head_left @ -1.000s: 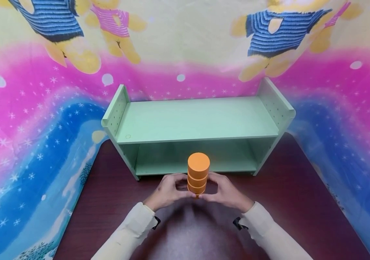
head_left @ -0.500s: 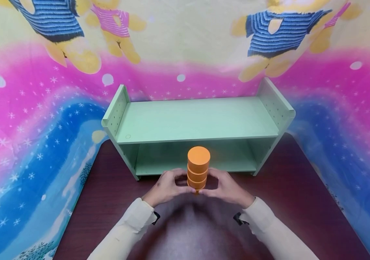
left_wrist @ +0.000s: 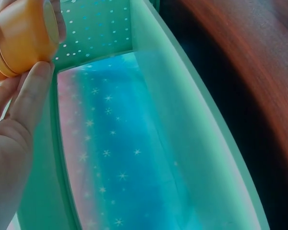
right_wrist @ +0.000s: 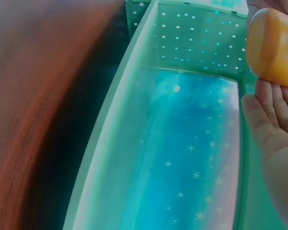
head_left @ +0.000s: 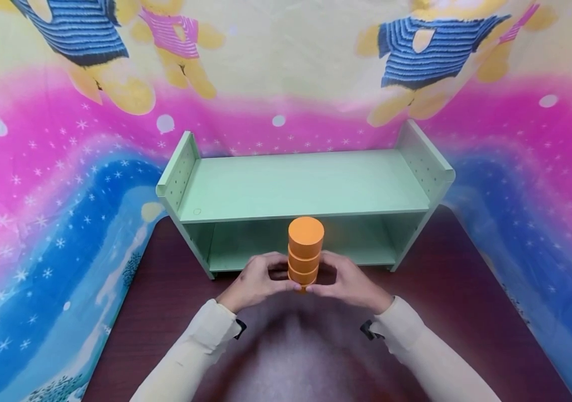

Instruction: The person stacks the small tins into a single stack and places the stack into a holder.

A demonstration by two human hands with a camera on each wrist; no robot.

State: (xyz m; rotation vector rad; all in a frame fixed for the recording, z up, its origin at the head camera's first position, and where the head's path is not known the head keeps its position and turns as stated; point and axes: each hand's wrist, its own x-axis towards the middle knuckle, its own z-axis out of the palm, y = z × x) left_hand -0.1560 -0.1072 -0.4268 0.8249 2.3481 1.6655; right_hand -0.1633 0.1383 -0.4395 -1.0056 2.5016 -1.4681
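Note:
An orange stack of round cylinders [head_left: 306,241] stands upright in the middle of the head view, its wider piece on top. My left hand [head_left: 254,282] grips its lower part from the left, thumb in front and fingers behind. From the right, my right hand [head_left: 352,282] holds the same lower part, and the two thumb tips nearly meet at the front. The left wrist view shows the orange cylinder [left_wrist: 28,36] against the fingers at upper left. At upper right of the right wrist view, the orange cylinder [right_wrist: 274,50] lies against my fingers.
A pale green two-tier shelf [head_left: 291,184] with raised perforated side panels stands just beyond the hands. The stack's top overlaps its upper board's front edge in the head view. Beneath is a dark reddish-brown table [head_left: 456,312]. A colourful printed cloth [head_left: 286,67] hangs around it.
Both hands have moved the orange stack steadily up and away in the head view, toward the shelf's upper board. The grip looks the same throughout.

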